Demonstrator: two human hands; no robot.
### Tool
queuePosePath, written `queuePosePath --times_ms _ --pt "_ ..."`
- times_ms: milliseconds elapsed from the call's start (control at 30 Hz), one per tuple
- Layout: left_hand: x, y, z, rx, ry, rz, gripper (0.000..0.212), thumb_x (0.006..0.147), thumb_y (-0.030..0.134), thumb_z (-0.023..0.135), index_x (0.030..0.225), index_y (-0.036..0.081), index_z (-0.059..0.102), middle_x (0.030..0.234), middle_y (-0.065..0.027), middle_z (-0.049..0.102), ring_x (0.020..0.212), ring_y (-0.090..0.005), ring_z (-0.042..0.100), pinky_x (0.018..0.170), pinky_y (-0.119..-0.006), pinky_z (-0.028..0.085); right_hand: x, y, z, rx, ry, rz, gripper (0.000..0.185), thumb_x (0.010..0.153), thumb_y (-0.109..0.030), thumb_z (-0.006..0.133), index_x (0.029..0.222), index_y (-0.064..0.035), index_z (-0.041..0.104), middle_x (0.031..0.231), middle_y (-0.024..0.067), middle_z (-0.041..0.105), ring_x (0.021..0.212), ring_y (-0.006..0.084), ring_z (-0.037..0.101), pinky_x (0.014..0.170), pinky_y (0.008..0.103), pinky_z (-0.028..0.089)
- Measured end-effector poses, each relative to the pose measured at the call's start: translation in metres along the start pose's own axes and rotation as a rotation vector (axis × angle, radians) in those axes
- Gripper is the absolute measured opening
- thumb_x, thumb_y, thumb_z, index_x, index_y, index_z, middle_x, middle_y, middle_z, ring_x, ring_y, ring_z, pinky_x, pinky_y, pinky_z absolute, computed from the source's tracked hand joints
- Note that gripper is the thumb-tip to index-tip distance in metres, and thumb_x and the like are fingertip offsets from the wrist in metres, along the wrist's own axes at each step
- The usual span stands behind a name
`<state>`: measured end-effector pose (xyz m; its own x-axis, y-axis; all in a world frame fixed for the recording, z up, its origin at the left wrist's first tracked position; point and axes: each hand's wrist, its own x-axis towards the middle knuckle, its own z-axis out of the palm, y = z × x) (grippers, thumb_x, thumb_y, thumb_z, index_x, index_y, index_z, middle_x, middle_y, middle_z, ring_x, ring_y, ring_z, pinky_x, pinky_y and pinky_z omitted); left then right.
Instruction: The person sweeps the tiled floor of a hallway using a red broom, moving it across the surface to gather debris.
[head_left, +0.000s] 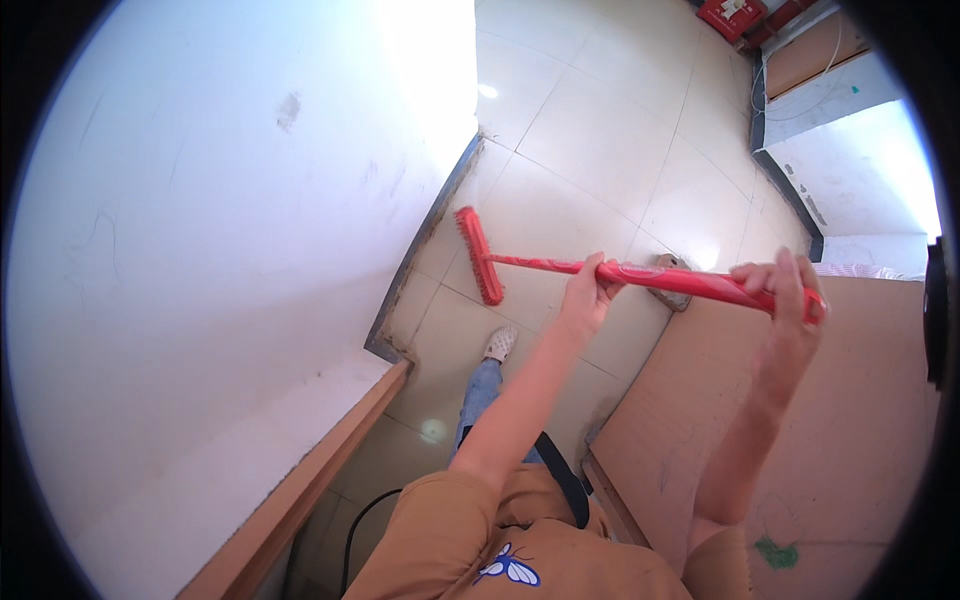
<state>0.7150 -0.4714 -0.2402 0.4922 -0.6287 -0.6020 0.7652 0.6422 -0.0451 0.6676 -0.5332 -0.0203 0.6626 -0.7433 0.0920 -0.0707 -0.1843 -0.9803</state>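
A red floor brush with a long handle stretches across the view, its bristled head at the left by the wall's foot. Whether the bristles touch the floor is hard to tell. My left hand grips the handle around its middle. Near the handle's upper end is my right hand, its fingers wrapped partly round it and slightly blurred. Below the brush head, my foot in a pale perforated clog stands on the tiles.
A white wall with a dark skirting rises at left, ending in a wooden door frame. At right stands a brown wooden door, with a brownish block by its edge. Pale floor tiles lead to a red box.
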Motion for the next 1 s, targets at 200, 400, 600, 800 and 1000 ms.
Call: queuePosePath --times_ms 200,400,600,800,1000 --pt "0.009 -0.002 -0.033 0.062 0.147 0.025 0.01 0.075 0.011 0.044 0.073 0.001 0.043 0.071 -0.0085 0.049 0.07 -0.0195 0.052 0.066 -0.032 0.047 0.032 0.04 -0.01 -0.019 0.041 0.171 0.024 0.076 -0.018 0.045 0.056 -0.0049 0.041 0.053 0.0058 0.047 0.059 0.016 0.052 0.061 0.0268 0.041" --pt "0.048 -0.003 -0.049 0.053 0.136 -0.054 0.009 0.074 0.008 0.042 0.071 -0.001 0.043 0.07 -0.0084 0.048 0.068 -0.0186 0.051 0.069 -0.033 0.045 0.051 0.065 -0.004 -0.048 -0.004 0.297 0.025 0.077 -0.019 0.046 0.058 -0.0034 0.042 0.056 0.0053 0.048 0.061 0.0158 0.052 0.063 0.0255 0.041" --pt "0.105 0.012 0.027 -0.091 -0.155 -0.114 0.005 0.072 0.003 0.044 0.067 0.002 0.043 0.064 -0.0059 0.05 0.063 -0.0156 0.053 0.066 -0.029 0.047 0.082 0.02 0.026 -0.164 0.037 0.043 0.023 0.077 -0.017 0.046 0.059 -0.0011 0.043 0.058 0.0064 0.05 0.063 0.0151 0.052 0.063 0.0246 0.041" --pt "0.107 0.023 0.053 -0.108 -0.211 -0.149 0.007 0.072 0.005 0.047 0.068 0.001 0.042 0.063 -0.0061 0.05 0.064 -0.0168 0.054 0.061 -0.026 0.049 0.05 0.007 0.036 -0.194 -0.049 -0.132 0.016 0.074 -0.007 0.047 0.062 0.0014 0.042 0.062 0.0085 0.052 0.065 0.0151 0.051 0.064 0.0231 0.04" --pt "0.026 -0.039 0.034 0.042 -0.107 -0.265 0.011 0.075 0.012 0.045 0.07 0.002 0.042 0.066 -0.0068 0.05 0.069 -0.0184 0.053 0.066 -0.029 0.045 -0.001 0.011 -0.088 0.159 -0.591 -0.283 0.028 0.068 -0.028 0.057 0.075 -0.0024 0.047 0.086 0.0121 0.05 0.084 0.0271 0.047 0.076 0.0372 0.036"
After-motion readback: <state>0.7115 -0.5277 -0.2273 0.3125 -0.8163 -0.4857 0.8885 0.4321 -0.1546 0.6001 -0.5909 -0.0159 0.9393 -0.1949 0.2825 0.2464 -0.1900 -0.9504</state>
